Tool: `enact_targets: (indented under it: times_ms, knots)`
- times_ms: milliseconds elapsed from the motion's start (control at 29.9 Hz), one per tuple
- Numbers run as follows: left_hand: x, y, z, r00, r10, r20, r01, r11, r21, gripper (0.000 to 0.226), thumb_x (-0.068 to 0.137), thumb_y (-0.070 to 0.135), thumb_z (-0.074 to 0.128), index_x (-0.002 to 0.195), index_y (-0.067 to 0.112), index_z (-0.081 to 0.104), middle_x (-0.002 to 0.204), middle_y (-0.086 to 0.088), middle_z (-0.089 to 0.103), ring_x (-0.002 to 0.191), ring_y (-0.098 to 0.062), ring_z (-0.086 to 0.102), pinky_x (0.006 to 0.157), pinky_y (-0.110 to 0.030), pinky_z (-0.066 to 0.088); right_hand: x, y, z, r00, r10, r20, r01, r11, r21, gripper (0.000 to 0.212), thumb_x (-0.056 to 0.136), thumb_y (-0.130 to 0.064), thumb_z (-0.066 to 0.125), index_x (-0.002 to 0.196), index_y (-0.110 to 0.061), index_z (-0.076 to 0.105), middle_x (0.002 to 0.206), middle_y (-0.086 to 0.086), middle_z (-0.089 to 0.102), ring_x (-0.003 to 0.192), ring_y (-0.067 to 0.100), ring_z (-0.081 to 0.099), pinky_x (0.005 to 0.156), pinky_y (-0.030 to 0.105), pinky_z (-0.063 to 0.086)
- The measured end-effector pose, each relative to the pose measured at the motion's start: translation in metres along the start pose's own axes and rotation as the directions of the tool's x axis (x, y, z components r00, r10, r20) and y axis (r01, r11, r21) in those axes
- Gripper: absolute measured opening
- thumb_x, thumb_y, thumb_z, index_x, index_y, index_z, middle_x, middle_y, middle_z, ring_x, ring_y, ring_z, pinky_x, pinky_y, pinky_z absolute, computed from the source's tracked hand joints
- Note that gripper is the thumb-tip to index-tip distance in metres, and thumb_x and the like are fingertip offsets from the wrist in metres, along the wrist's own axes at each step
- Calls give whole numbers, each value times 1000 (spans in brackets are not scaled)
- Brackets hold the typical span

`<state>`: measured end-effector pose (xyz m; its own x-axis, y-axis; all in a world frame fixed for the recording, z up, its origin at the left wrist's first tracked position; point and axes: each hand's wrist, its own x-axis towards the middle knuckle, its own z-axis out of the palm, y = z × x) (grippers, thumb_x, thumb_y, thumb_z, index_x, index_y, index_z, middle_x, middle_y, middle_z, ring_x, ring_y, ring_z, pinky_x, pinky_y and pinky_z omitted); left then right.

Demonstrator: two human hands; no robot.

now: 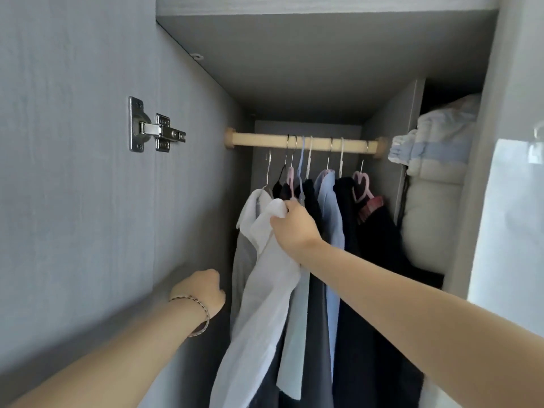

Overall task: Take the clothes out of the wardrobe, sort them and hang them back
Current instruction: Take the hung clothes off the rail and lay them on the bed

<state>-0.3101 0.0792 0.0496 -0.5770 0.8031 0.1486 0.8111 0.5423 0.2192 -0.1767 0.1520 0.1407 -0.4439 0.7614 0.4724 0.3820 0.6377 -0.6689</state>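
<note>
While reaching into the wardrobe (200,172), grips with the right hand (294,228) the white shirt (265,266) at its collar, pinching a fold of cloth near the centre of the frame. Holds the left hand (200,293) lower left of centre, against the grey side panel, with curled fingers; cannot tell whether closed round the panel edge or round nothing. Wears a thin bracelet (203,313) on that wrist.

Hangs at the left end of the row, this white shirt, on a wire hanger (268,172). Seems to sit just under the wooden rail (303,142) with its hook; cannot tell whether touching or apart. Runs with its long axis straight down, from the hanger to the bottom edge of the frame, while crossing the rail's left-to-right line in the upper middle. Lies directly in the right hand, so clearly nearer to this one; stays apart from the left hand, just beside it to the right.

Probably calls next for freeing the hook and drawing the shirt out toward the lower part of the frame, away from the light blue shirt (329,201), the dark garments (350,231) and the pink hanger (360,184) on the right.

Shows also folded bedding (435,172) at the right and a metal hinge (156,132) at upper left. Shows no brand, label or readable writing anywhere.
</note>
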Motion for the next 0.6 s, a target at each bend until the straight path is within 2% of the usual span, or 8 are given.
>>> enact_targets:
  times_ms: [100, 167, 234, 335, 368, 435, 502, 603]
  knots:
    - [-28, 2, 9, 999, 3, 33, -4, 1000, 12, 25, 94, 18, 36, 109, 13, 57, 108, -3, 61, 96, -20, 59, 76, -26, 46, -48, 13, -12, 994, -6, 108, 16, 995, -95, 15, 96, -11, 38, 87, -11, 49, 79, 3, 48, 68, 18, 45, 56, 24, 35]
    - [-44, 6, 16, 998, 28, 57, -27, 1000, -17, 24, 94, 17, 35, 104, 13, 57, 97, -1, 59, 91, -19, 59, 72, -24, 45, -81, 20, -24, 991, 30, 129, -24, 998, -50, 30, 95, -15, 39, 66, -18, 38, 63, -2, 41, 54, 13, 38, 49, 22, 31]
    - [-58, 9, 24, 994, 72, 79, -69, 997, -32, 22, 94, 15, 36, 96, 14, 57, 91, 1, 57, 87, -18, 59, 70, -24, 45, -114, 25, -36, 992, 70, 100, -66, 997, -48, 29, 93, -22, 42, 65, -16, 40, 61, -3, 43, 54, 15, 39, 51, 26, 33]
    - [-83, 16, 37, 978, 167, 122, -161, 985, -64, 25, 93, 13, 35, 73, 17, 48, 80, 1, 54, 79, -19, 55, 71, -25, 44, -169, 30, -53, 992, 118, 40, -111, 983, -144, 26, 92, -26, 45, 68, -15, 42, 63, -4, 45, 57, 15, 40, 52, 26, 35]
    - [-93, 18, 43, 968, 212, 138, -203, 977, -71, 26, 94, 13, 35, 73, 17, 48, 79, 1, 51, 78, -19, 53, 72, -26, 44, -189, 31, -60, 992, 129, 15, -124, 975, -184, 29, 91, -25, 45, 65, -18, 36, 62, -5, 42, 56, 14, 39, 51, 25, 33]
    - [-114, 24, 56, 938, 302, 169, -292, 953, -81, 24, 97, 13, 33, 89, 13, 56, 78, 3, 47, 81, -18, 50, 77, -28, 45, -231, 30, -73, 985, 171, -23, -171, 950, -261, 30, 92, -22, 43, 64, -20, 31, 62, -5, 40, 57, 14, 38, 52, 27, 31]
    - [-140, 30, 72, 899, 386, 209, -375, 923, -88, 25, 97, 16, 33, 101, 14, 57, 79, 4, 48, 82, -18, 51, 81, -29, 46, -276, 28, -87, 964, 262, -55, -266, 917, -298, 24, 91, -19, 43, 68, -16, 36, 64, -2, 41, 59, 17, 39, 52, 28, 30]
    - [-187, 40, 96, 839, 467, 280, -476, 879, -41, 16, 94, 17, 35, 91, 16, 50, 77, 5, 48, 80, -18, 53, 72, -25, 44, -349, 22, -108, 890, 444, -104, -456, 876, -159, 12, 89, -13, 47, 77, -14, 48, 67, 0, 44, 58, 18, 40, 48, 24, 31]
